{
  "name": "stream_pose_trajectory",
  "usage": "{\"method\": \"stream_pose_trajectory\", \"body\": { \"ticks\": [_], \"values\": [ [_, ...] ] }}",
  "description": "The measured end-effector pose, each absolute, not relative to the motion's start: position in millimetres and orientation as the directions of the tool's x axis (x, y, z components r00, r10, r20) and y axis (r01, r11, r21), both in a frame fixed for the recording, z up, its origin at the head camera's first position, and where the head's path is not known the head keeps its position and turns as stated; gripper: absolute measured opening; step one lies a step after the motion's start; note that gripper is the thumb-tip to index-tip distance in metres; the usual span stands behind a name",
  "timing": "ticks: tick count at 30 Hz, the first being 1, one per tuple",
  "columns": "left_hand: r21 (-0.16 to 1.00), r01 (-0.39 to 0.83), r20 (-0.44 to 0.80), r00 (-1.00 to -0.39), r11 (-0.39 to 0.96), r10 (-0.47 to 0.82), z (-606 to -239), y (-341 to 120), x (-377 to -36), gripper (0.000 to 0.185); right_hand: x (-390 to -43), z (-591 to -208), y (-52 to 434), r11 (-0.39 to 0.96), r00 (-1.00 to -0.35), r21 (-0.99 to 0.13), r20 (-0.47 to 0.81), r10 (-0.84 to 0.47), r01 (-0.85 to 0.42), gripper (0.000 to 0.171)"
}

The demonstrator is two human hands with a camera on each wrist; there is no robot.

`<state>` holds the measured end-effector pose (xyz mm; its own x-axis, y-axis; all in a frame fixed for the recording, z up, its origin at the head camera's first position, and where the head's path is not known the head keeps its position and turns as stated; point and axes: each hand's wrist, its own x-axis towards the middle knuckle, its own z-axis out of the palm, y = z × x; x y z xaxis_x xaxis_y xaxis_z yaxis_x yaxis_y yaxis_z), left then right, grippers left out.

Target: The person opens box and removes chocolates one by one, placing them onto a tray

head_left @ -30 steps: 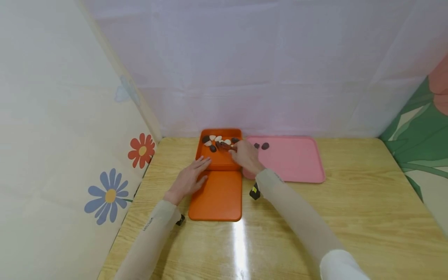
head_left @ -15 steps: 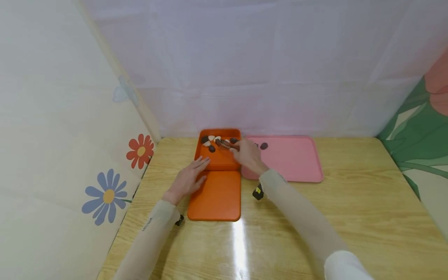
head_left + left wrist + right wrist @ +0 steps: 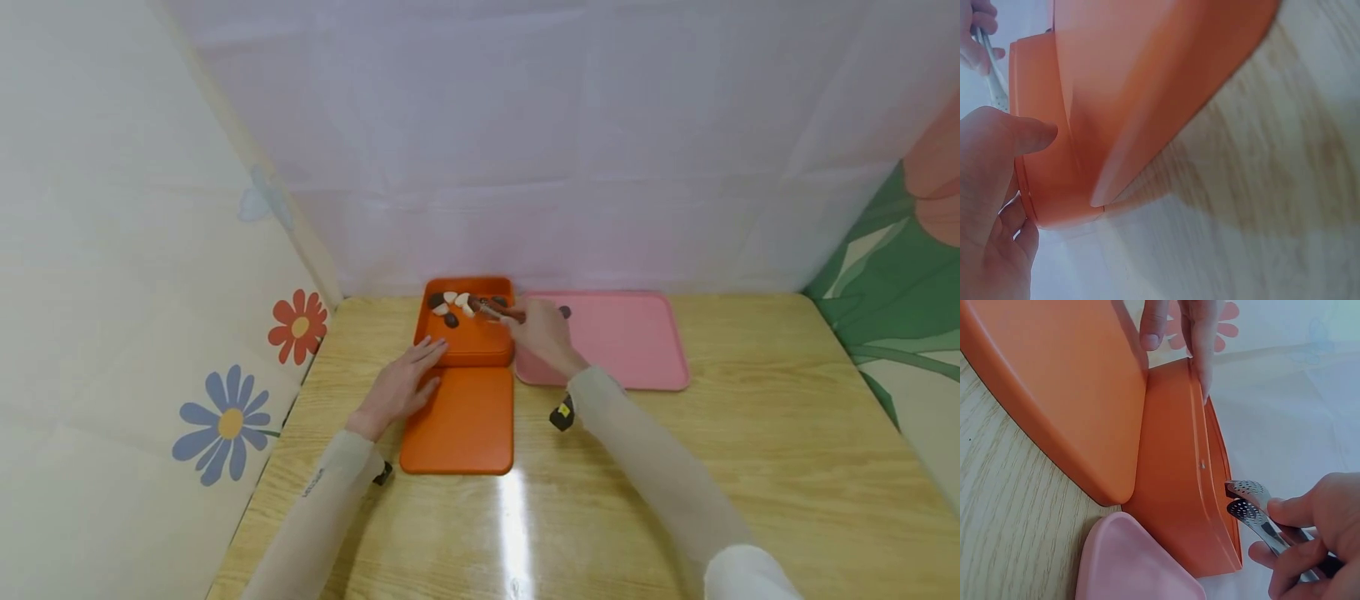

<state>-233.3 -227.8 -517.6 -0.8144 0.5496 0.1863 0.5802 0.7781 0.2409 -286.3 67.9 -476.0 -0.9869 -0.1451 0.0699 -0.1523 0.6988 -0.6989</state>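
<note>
My right hand (image 3: 543,333) holds metal tongs (image 3: 1254,509) with perforated tips, reaching over the orange box (image 3: 474,354) from its right side. A dark piece shows at the tong tips in the head view, close to the white stones (image 3: 462,302). Dark stones (image 3: 451,320) also lie in the box, mostly toward its back. My left hand (image 3: 397,387) rests at the box's near left corner, its straight fingers along the rim and its thumb (image 3: 1035,134) in front of the near wall. Box walls hide the stones from both wrist views.
The orange lid (image 3: 457,421) lies flat in front of the box. To the right stands a pink tray (image 3: 626,342) with a dark stone (image 3: 565,312) near its back, partly behind my right hand. A cloth backdrop (image 3: 480,167) rises right behind both.
My right hand with the tongs has shifted a little to the right, and the dark piece at the tips has moved along. My left hand has stayed at the box corner.
</note>
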Motion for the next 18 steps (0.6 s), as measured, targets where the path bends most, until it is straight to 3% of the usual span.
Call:
{"method": "stream_pose_trajectory", "body": {
  "ticks": [11,18],
  "values": [
    [0.253,0.566,0.176,-0.824,0.785,0.538,-518,-228,-233,0.065,-285,-478,87,0.615,-0.981,-0.764,0.144,-0.134,-0.196,0.025],
    [0.251,0.566,0.171,-0.824,0.785,0.540,-517,-228,-233,0.065,-277,-477,100,0.536,-0.986,-0.828,0.120,-0.115,-0.163,0.024]
  ]
}}
